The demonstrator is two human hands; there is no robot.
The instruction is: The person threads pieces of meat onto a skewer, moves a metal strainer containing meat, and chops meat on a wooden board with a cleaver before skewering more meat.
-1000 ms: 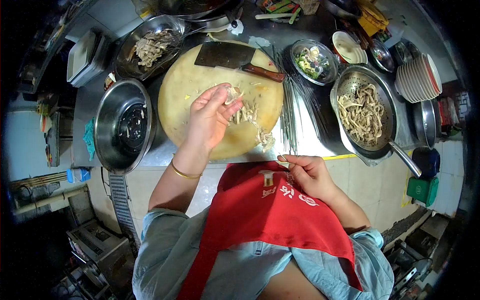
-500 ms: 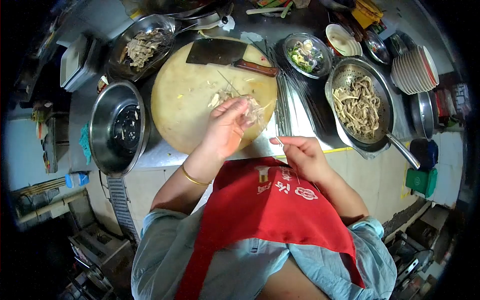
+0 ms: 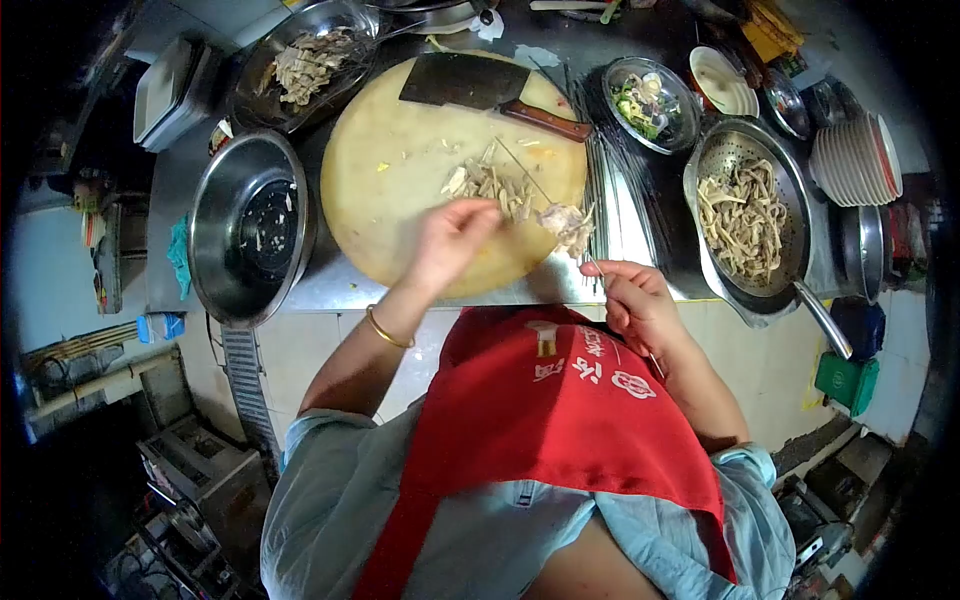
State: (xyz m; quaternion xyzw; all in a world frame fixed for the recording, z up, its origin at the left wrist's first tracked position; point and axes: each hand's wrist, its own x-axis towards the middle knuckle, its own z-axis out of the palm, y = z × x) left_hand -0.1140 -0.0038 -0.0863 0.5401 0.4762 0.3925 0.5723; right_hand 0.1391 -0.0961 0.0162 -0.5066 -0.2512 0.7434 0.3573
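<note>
My right hand (image 3: pixel 636 298), its fingers closed, grips a thin metal skewer (image 3: pixel 654 366) just in front of the round cutting board (image 3: pixel 370 215). A bunch of pale, shredded meat-like strips (image 3: pixel 568 228) is threaded on that skewer, whose far end sticks out beyond it over the board. My left hand (image 3: pixel 455 240) is over the board's near part, apart from the skewered bunch, fingers bent and blurred. Just beyond its fingertips lies a small pile of similar strips (image 3: pixel 487 185). A cleaver (image 3: pixel 465 80) with a wooden handle rests across the board's far side.
Left of the board stands a deep steel bowl (image 3: pixel 203 235), with a bowl of pale pieces (image 3: pixel 310 68) behind it. Loose skewers (image 3: pixel 600 195) lie along the board's right. Further right are a perforated ladle (image 3: pixel 800 190) of strips, a vegetable bowl (image 3: pixel 690 110) and stacked bowls (image 3: pixel 850 160).
My left hand has come away from the bunch on the skewer and moved left, nearer the pile. My right hand still grips the skewer. The whole view has shifted slightly.
</note>
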